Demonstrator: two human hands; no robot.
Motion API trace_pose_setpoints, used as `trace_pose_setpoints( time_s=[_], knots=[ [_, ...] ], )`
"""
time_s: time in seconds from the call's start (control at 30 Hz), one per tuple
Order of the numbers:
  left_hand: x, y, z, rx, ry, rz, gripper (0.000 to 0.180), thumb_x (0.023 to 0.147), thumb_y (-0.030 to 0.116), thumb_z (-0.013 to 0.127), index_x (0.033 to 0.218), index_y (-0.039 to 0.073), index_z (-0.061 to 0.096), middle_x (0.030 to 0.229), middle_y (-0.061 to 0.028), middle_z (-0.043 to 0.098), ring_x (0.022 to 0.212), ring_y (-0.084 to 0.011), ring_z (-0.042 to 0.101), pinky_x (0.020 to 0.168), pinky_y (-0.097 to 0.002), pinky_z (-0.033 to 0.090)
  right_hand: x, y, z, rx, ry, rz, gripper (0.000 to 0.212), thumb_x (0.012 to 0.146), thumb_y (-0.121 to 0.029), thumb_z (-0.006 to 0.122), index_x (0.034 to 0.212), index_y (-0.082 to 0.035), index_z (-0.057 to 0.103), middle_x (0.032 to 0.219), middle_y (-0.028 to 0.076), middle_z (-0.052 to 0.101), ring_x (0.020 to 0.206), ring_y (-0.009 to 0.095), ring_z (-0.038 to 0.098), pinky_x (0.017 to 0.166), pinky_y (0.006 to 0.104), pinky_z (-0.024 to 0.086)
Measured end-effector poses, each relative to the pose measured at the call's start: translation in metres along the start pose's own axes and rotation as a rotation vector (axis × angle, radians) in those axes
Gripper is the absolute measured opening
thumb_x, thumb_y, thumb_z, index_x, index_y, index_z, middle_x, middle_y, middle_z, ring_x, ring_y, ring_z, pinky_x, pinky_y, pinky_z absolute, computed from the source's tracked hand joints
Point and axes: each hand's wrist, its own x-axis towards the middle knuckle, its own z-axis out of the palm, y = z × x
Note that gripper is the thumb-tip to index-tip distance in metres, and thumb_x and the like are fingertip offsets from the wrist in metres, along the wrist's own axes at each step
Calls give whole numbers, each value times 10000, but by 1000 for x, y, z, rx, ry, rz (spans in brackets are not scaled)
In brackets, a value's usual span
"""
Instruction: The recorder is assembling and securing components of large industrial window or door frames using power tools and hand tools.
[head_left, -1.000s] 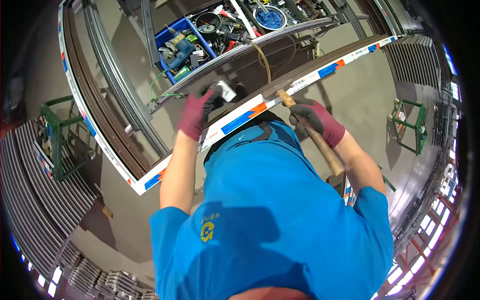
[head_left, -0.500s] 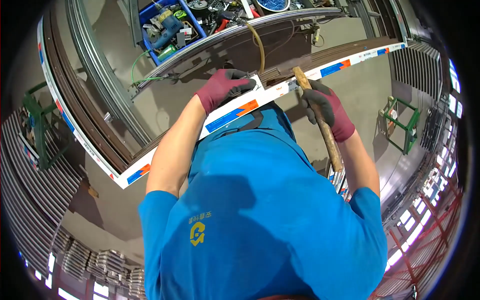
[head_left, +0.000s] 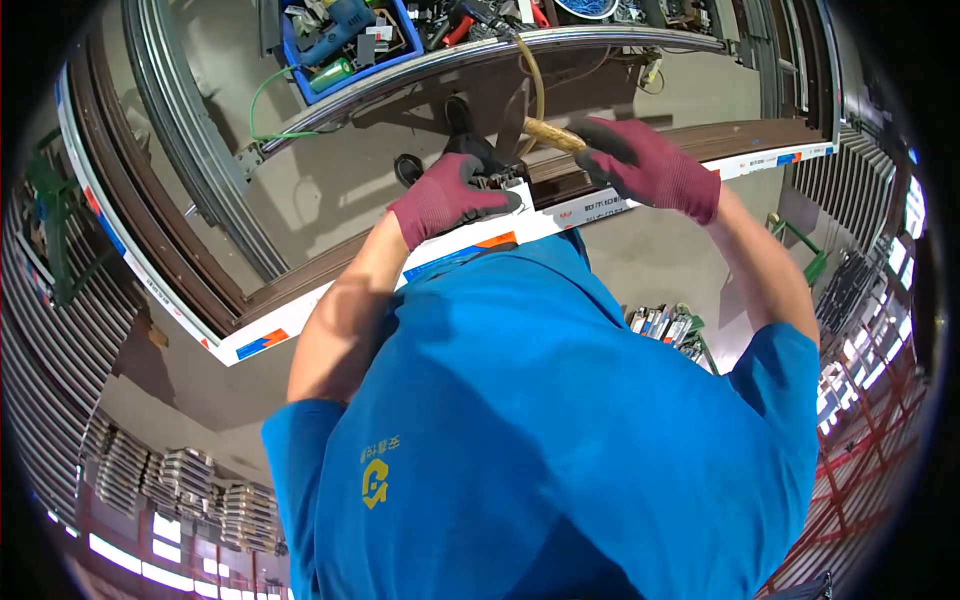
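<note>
While the left hand [head_left: 445,203] pinches one white piece [head_left: 521,198] against the brown frame [head_left: 700,140], the right hand [head_left: 650,170] clamps one hammer [head_left: 555,134] above it, smooth wooden handle slanting up-left, blurred dark head leftmost! Two knitted maroon gloves, one blue plastic tray [head_left: 292,62] ahead.

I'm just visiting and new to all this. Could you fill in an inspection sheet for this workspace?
Surface: long brown frame with a white edge bearing orange and blue patches; its supports can't be made out.
Job's things: wooden-handled tool; small white piece at the frame's near side.
Clutter: blue bin holding a power drill and mixed items.
Hands: both gloved; left hand grips the white piece, right hand the tool.
Cables: green cable; yellowish hose.
Surroundings: stacked metal bars, left.
</note>
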Motion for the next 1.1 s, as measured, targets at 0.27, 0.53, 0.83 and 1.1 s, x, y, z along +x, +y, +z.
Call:
trace_pose_setpoints(
  time_s=[0.27,0.53,0.83,1.1],
  knots=[
    [15,-42,3,76,22,-29,756,743,459,925,1186,-110,697,1030,-251,734,990,-290,716,856,-399,561,50,-10,-26,-442,-265,-61,277,1052,-238,615,1249,-50,658,903,238,666,816,421,662,730,486,534],
    [8,-12,-4,-10,-47,-30,604,769,325,915,1154,-89,702,961,-194,715,845,-242,694,749,-364,551,68,-21,-50,-598,-377,-248,333,1020,-102,615,1339,-9,634,893,195,666,793,373,645,713,464,514],
    [10,-20,1,74,13,98,618,750,396,933,1124,-53,732,874,-226,736,815,-317,724,789,-399,565,55,-13,-34,-648,-313,-272,298,1065,-242,625,1268,-24,641,862,182,668,809,310,655,750,429,521],
    [6,-9,-4,12,-64,32,654,722,454,938,1042,-71,716,995,-296,720,933,-379,706,828,-452,548,52,2,-42,-526,-25,-381,297,1066,-259,631,1236,-17,652,874,245,659,824,419,645,778,479,536]
  ],
)
